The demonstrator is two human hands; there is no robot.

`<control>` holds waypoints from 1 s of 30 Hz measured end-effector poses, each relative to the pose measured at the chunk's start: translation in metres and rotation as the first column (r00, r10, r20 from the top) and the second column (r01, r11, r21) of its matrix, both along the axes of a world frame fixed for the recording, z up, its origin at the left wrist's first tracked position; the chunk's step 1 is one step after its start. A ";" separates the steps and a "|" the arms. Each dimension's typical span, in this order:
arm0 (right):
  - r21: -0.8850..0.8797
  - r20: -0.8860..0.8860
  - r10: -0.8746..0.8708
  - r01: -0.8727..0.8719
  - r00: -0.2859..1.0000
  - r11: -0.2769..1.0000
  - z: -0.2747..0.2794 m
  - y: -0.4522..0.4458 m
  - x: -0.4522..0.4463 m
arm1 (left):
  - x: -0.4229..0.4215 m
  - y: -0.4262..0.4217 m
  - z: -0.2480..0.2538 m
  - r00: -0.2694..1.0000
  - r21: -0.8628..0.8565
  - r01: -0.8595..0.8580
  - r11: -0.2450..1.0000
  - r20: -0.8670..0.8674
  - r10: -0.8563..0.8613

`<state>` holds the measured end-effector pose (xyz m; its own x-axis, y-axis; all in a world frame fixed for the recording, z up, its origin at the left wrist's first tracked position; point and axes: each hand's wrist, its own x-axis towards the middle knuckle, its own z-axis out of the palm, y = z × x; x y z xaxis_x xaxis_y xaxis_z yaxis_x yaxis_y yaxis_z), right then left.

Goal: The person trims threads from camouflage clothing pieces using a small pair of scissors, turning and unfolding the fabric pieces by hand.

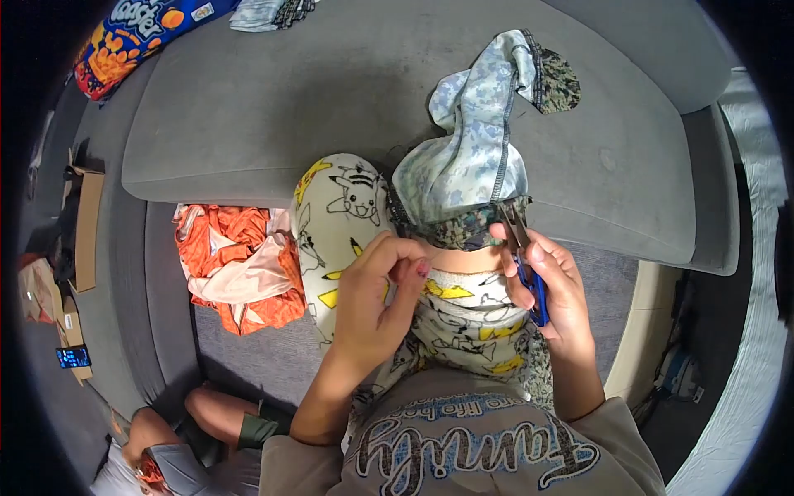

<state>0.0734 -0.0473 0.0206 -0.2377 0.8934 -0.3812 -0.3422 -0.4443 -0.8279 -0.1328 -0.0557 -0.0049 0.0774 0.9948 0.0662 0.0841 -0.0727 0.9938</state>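
Note:
In my right hand is a pair of blue-handled thread snips, its blades pointing up and slightly apart. My left hand is closed in a pinch over my lap. A small pinkish-red spot shows at its fingertips, too small to name. Beyond both hands lies a camouflage garment, pale inner side out with dark overlocked seams. Its near end rests on my leg, close to the snip blades, and the rest stretches over the sofa seat. Patterned shorts with yellow and black cartoon figures cover my legs.
A grey sofa spans the front. An orange cloth pile lies at left, below the seat edge. At upper left are a blue snack-print bag and another pale folded cloth. Another person's leg shows at lower left, near a phone.

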 end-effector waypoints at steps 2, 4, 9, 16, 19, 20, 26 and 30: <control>0.000 0.040 -0.014 0.014 0.999 1.000 -0.003 0.004 -0.008 | 0.003 0.001 0.004 0.997 0.021 0.051 0.998 -0.066 -0.050; 0.007 0.112 -0.041 0.041 0.993 0.999 -0.003 0.008 -0.011 | 0.002 0.001 0.003 0.995 0.046 0.034 0.998 -0.095 -0.030; -0.004 0.148 -0.025 0.026 0.989 1.000 -0.004 0.011 -0.010 | -0.026 -0.007 0.000 0.982 -0.054 -0.015 0.998 -0.188 0.005; 0.035 0.170 -0.055 0.050 0.984 0.998 -0.006 0.009 -0.013 | -0.063 -0.023 -0.012 0.951 -0.073 -0.259 0.963 -0.191 0.242; 0.050 0.184 -0.065 0.057 0.981 0.997 -0.006 0.008 -0.014 | -0.059 -0.020 -0.011 0.953 -0.087 -0.278 0.957 0.101 0.286; 0.052 0.184 -0.060 0.051 0.981 0.997 -0.006 0.008 -0.014 | -0.053 -0.017 -0.009 0.951 -0.086 -0.283 0.955 0.101 0.291; 0.049 0.172 -0.078 0.070 0.982 0.996 -0.007 0.007 -0.014 | 0.011 0.018 -0.008 0.973 0.271 -0.076 0.960 -0.189 0.130; 0.048 0.187 -0.078 0.070 0.979 0.996 -0.007 0.007 -0.013 | 0.022 0.027 -0.023 0.954 0.354 -0.039 0.934 -0.264 0.140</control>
